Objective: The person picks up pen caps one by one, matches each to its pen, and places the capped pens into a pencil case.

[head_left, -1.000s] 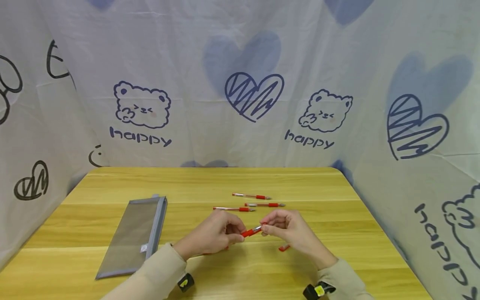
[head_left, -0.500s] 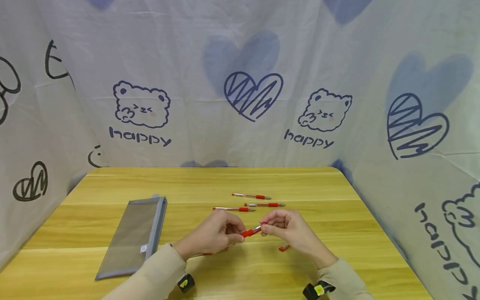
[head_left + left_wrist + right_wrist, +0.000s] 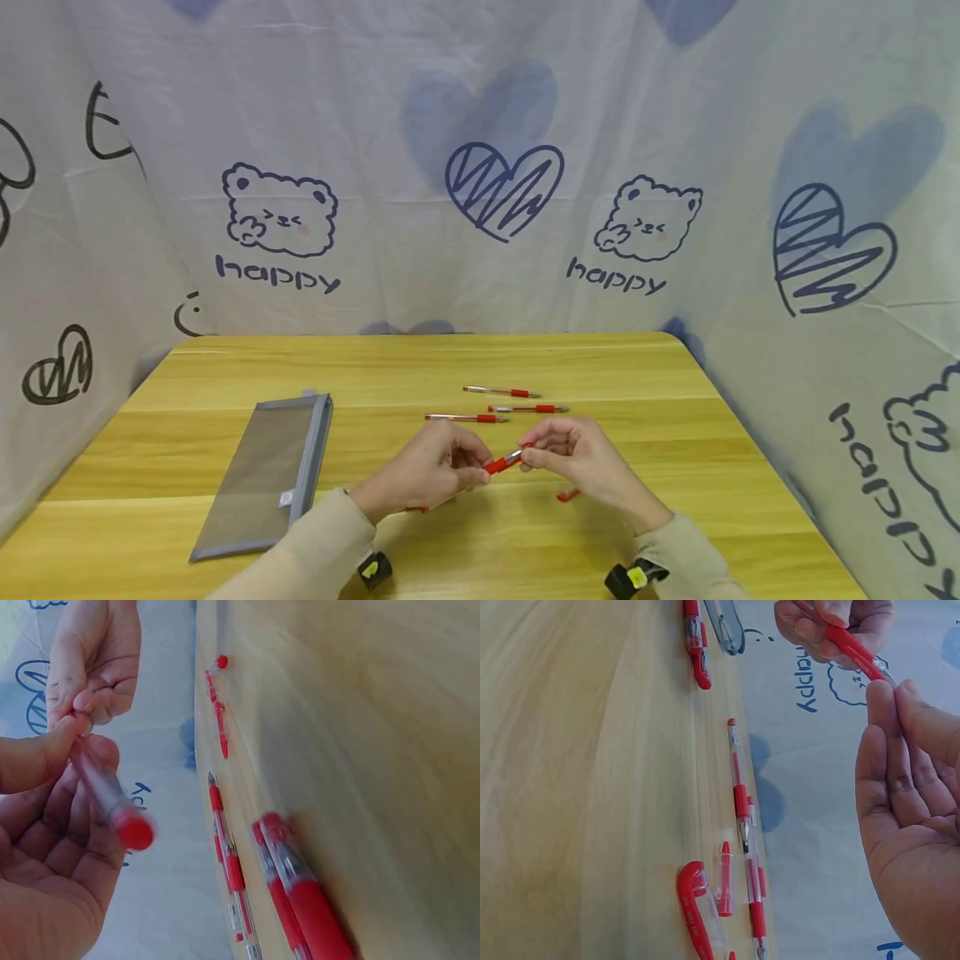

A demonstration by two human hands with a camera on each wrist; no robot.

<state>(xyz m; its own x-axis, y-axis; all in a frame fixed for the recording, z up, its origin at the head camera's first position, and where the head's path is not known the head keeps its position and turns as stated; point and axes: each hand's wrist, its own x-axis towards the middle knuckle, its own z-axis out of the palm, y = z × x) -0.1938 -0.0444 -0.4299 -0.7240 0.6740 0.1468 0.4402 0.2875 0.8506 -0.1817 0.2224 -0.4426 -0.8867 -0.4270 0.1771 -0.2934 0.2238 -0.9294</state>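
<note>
Beige long sleeves (image 3: 315, 550) — black-and-yellow wrist devices (image 3: 372, 569) underneath.

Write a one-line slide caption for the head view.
Two hands, left hand and right hand, pinch a red pen over a wooden table, three more pens and a grey pouch nearby.

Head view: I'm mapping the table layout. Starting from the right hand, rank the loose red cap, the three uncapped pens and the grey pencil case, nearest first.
From the right hand:
1. Loose red cap, just beneath it.
2. Three uncapped pens, behind the hands.
3. Grey pencil case, far left.
</note>
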